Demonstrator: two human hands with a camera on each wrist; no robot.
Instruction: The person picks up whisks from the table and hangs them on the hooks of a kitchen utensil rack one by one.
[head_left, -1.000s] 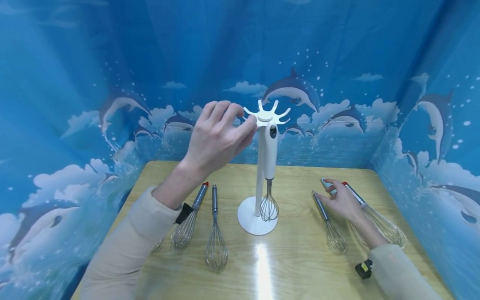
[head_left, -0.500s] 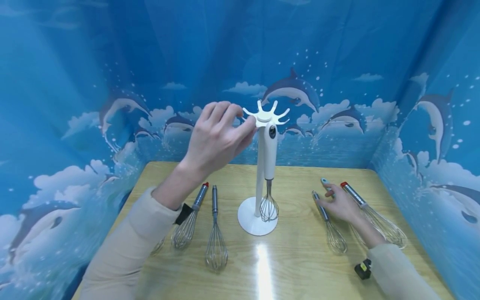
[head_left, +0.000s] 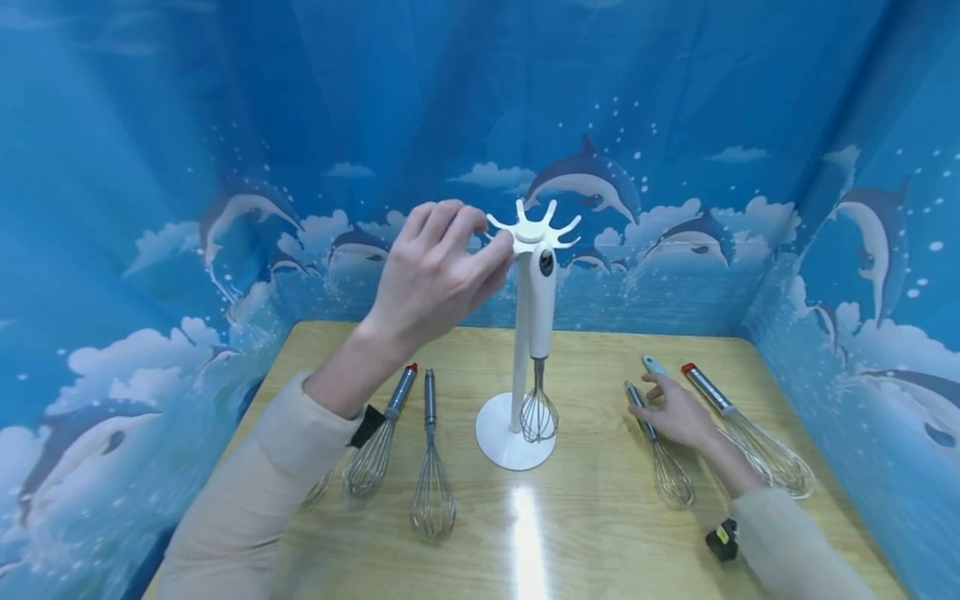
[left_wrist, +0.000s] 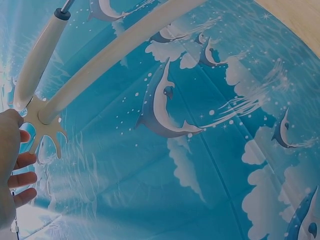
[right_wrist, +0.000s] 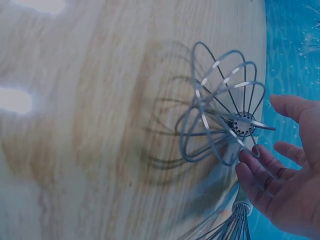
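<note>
A white stand point(head_left: 519, 350) with a crown of prongs bears one white-handled whisk point(head_left: 542, 308). At its top, my left hand point(head_left: 435, 267) pinches a prong between thumb and fingers, close by the hanging whisk's handle. Over on the right, my right hand point(head_left: 678, 412) hovers with parted, loosely bent fingers above a small metal whisk point(head_left: 660, 454). In the right wrist view, those fingers point(right_wrist: 265, 180) stand around the small whisk's neck without gripping it. Partly hidden behind this hand lies a whisk with a turquoise handle point(head_left: 652, 365).
A red-tipped whisk point(head_left: 723, 406) lies far right. Left of the stand are a slim metal whisk point(head_left: 431, 450) and another red-tipped whisk point(head_left: 390, 425); part of one more shows under the left forearm. Dolphin-print curtains point(head_left: 337, 100) enclose the wooden table point(head_left: 600, 517).
My right hand has drawn back a little from the turquoise handle towards the small whisk, uncovering more of the turquoise and red-tipped handles. My left hand stays on the stand.
</note>
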